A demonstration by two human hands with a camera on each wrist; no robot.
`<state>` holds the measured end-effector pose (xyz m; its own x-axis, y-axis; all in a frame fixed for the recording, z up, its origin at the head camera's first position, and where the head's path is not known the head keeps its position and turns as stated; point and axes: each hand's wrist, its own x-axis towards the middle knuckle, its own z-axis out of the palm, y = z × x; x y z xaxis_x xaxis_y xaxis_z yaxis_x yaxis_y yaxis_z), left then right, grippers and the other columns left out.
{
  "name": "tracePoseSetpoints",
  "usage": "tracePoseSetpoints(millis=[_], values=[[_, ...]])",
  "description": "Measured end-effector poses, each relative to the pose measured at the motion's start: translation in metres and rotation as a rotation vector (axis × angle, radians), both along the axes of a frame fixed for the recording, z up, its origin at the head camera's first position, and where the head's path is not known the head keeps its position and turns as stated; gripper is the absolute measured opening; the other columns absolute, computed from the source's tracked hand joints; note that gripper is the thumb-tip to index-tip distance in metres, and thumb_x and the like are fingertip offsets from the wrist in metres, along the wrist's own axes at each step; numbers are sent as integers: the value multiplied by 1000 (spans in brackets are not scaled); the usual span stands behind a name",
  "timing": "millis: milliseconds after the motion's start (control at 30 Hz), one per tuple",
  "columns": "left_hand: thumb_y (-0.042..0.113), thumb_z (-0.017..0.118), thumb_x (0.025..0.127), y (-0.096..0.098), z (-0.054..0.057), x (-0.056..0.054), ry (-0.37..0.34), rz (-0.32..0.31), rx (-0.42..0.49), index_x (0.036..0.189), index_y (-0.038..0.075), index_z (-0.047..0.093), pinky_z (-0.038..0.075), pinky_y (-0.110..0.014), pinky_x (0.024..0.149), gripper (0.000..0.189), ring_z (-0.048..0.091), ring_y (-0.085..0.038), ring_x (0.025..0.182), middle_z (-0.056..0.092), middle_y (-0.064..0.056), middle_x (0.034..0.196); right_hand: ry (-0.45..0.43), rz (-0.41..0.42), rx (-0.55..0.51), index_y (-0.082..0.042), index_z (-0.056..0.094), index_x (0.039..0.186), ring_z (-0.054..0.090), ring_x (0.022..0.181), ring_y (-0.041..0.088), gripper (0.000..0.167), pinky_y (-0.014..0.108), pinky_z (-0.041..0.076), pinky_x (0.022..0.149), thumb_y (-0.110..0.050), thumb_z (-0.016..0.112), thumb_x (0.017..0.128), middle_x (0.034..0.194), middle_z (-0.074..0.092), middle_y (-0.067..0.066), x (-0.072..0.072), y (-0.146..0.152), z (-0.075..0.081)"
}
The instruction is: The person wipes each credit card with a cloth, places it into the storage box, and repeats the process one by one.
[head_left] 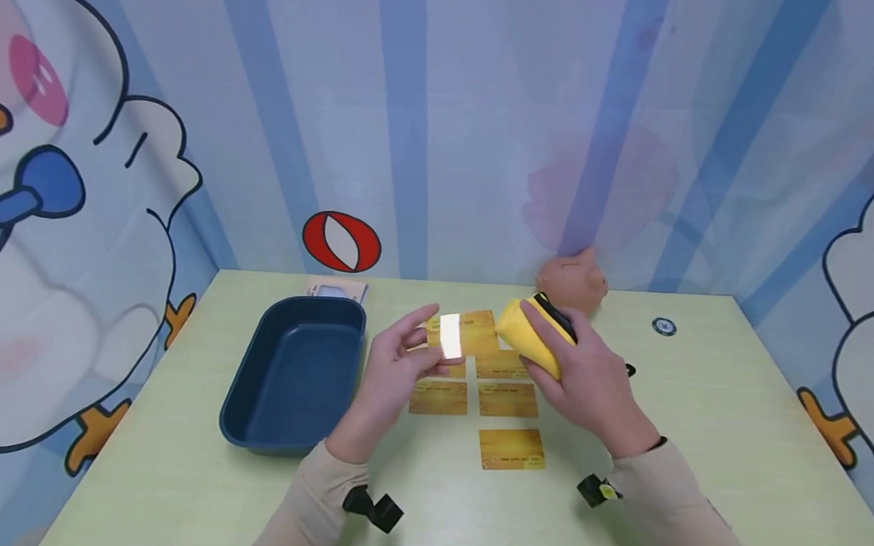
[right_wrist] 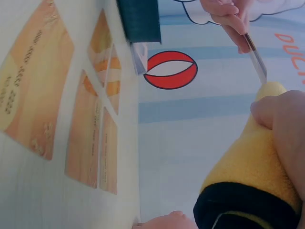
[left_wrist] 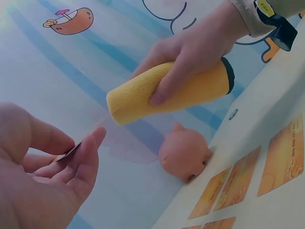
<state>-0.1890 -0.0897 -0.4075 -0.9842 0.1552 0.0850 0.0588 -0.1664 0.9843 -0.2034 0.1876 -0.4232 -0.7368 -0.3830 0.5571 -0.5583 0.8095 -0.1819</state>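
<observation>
In the head view my left hand (head_left: 392, 366) pinches a gold bank card (head_left: 480, 332) between thumb and fingers, raised over the table, with a bright glare across its face. The left wrist view shows that card (left_wrist: 70, 152) nearly edge-on. My right hand (head_left: 588, 387) grips a bunched yellow cloth (head_left: 525, 338) with a black edge. The cloth's narrow end is right at the card's right edge in the head view. Several more gold cards lie below the hands, among them one nearest me (head_left: 512, 450) and one at the left (head_left: 438, 397).
A deep blue bin (head_left: 303, 373) stands left of the cards, with a small printed packet (head_left: 338, 288) behind it. At the back is a pink piggy bank (head_left: 573, 281), and a small round chip (head_left: 663, 326) lies to its right. A printed curtain (head_left: 482, 142) hangs behind the table.
</observation>
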Motion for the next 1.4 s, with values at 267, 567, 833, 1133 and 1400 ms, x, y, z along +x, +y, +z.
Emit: tracePoseSetpoints(millis=[267, 567, 833, 1133, 1400], values=[[-9, 60, 100, 0, -1, -4, -25, 9, -3, 159, 15, 45, 64, -31, 82, 65, 77, -35, 102, 70, -26, 121, -12, -34, -145, -29, 46, 160, 61, 75, 31, 73, 47, 55, 52, -28, 78, 95, 133, 53, 25, -5, -4, 4], [-4, 62, 101, 5, -3, -14, 23, 35, -55, 142, 3, 62, 64, -32, 81, 42, 77, -32, 105, 73, -21, 127, 21, 7, -282, -26, 47, 160, 50, 72, 24, 72, 42, 48, 57, -26, 78, 95, 134, 53, 25, -9, -15, 19], [-3, 65, 101, 10, -10, -17, 84, 41, -79, 119, -2, 76, 63, -36, 86, 22, 76, -24, 103, 75, -20, 118, 27, 43, -326, -24, 48, 160, 51, 79, 24, 72, 43, 49, 61, -21, 78, 94, 136, 55, 23, -1, -14, 29], [-8, 56, 102, 9, -13, -18, 103, 0, -116, 123, -5, 73, 63, -39, 87, 27, 77, -33, 104, 69, -21, 131, 32, 80, -292, -27, 48, 159, 53, 77, 22, 75, 42, 51, 60, -22, 80, 91, 144, 51, 19, 8, -18, 35], [0, 70, 98, 3, -8, -14, 103, -90, -172, 142, 5, 66, 62, -37, 92, 44, 72, -39, 111, 68, -18, 134, 32, 95, -202, -28, 47, 159, 60, 78, 24, 76, 43, 55, 58, -27, 81, 91, 139, 53, 21, 14, -23, 37]])
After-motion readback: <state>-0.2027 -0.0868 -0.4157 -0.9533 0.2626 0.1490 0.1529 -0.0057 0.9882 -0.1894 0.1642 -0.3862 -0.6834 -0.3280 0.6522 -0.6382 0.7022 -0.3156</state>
